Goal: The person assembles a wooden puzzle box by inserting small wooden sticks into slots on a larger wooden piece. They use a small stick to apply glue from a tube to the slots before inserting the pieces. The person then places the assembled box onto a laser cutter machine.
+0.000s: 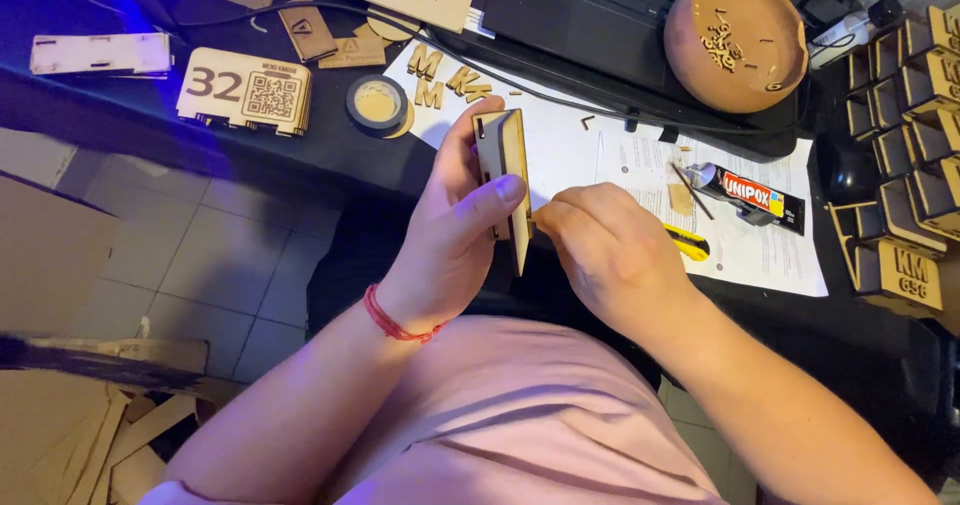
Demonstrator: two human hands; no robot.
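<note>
My left hand point(455, 230) grips a small flat wooden panel point(503, 160) upright on its edge, thumb across its front face. My right hand point(600, 250) is closed against the panel's lower right edge, fingertips pinching something small that I cannot make out. Both hands hover over the front edge of a dark table point(330, 150), above my lap. A red string bracelet point(395, 323) circles my left wrist.
White paper sheets point(600, 150) hold wooden letters point(440, 73), a black glue tube point(755, 197) and a yellow cutter point(690, 243). A tape roll point(377, 103), a wooden plaque point(245, 90), a laptop point(590, 10) with a round wooden bowl point(735, 37) and stacked wooden stands point(905, 155) surround them. Cardboard scraps point(70, 405) lie on the tiled floor.
</note>
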